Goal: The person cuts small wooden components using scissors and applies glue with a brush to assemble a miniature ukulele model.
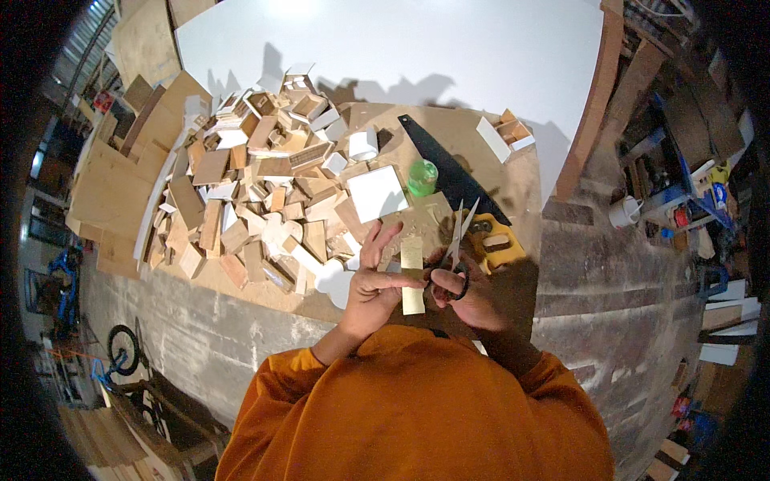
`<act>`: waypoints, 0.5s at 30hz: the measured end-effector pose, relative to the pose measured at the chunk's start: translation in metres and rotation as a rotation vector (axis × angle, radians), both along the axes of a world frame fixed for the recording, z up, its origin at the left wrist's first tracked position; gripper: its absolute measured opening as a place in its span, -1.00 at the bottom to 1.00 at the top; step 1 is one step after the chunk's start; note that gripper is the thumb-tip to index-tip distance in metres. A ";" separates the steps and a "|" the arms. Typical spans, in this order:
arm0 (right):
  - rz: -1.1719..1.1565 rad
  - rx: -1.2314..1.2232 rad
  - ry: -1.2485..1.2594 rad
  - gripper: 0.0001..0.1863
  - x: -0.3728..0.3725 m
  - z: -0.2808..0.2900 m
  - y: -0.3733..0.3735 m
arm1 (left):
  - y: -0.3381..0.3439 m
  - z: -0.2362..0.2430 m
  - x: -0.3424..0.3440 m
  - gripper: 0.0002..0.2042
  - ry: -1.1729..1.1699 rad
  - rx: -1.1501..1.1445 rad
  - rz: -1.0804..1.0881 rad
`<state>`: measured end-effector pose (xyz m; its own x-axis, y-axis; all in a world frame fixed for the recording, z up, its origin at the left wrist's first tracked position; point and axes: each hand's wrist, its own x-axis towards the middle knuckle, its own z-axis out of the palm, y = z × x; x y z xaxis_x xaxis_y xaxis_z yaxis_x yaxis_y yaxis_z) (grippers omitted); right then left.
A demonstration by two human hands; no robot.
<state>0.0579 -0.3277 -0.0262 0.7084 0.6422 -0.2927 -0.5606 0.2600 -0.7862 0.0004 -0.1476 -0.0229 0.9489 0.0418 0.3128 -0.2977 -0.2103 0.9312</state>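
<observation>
My left hand (pixel 372 293) pinches a pale yellow strip (pixel 412 255), with the other fingers raised. The strip stands roughly upright in front of my chest; its material is unclear. My right hand (pixel 475 301) grips a pair of scissors (pixel 460 232), fingers in the dark handles. The blades point up and away, slightly parted, just right of the strip. Beyond them a handsaw with a black blade (pixel 449 164) and a yellow handle (pixel 504 250) lies on the board. Left of its blade stands a green translucent container (pixel 422 178).
A large heap of wood offcuts (pixel 277 172) covers the left of the brown board (pixel 377 116). A white square piece (pixel 377 193) lies near the container. One small wooden box (pixel 508 135) sits far right. Behind rises a big white panel (pixel 385 48). A bicycle wheel (pixel 123 349) shows lower left.
</observation>
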 end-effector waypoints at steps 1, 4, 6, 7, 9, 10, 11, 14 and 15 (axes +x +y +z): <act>0.008 0.008 -0.018 -0.63 0.000 0.002 0.000 | -0.001 0.001 -0.001 -0.62 -0.006 0.026 -0.008; -0.105 -0.054 -0.219 -0.61 -0.002 -0.001 0.007 | -0.004 0.000 -0.002 -0.62 -0.035 0.007 -0.040; -0.150 0.020 -0.220 -0.60 -0.001 -0.007 0.011 | -0.009 -0.005 -0.004 -0.61 -0.068 -0.132 -0.074; -0.176 0.059 -0.220 -0.60 0.000 -0.009 0.012 | -0.010 -0.002 -0.005 -0.62 0.046 -0.297 -0.037; -0.186 0.002 -0.286 -0.60 0.005 -0.009 0.010 | -0.012 0.005 -0.010 -0.61 0.278 -0.625 0.037; -0.186 -0.026 -0.319 -0.59 0.007 -0.009 0.009 | -0.008 -0.002 -0.012 -0.64 0.348 -0.769 0.005; -0.176 -0.101 -0.376 -0.60 0.009 -0.009 0.009 | -0.006 -0.008 -0.014 -0.68 0.379 -0.657 -0.066; -0.133 -0.317 -0.569 -0.61 0.014 -0.005 0.010 | -0.009 -0.004 -0.018 -0.86 0.531 -0.390 -0.207; -0.109 -0.383 -0.648 -0.61 0.015 -0.001 0.010 | -0.009 -0.007 -0.018 -0.86 0.541 -0.434 -0.171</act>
<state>0.0730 -0.3173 -0.0271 0.8683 0.4959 0.0158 0.0578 -0.0694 -0.9959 -0.0179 -0.1568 -0.0294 0.9707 -0.1078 -0.2147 0.2340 0.2213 0.9467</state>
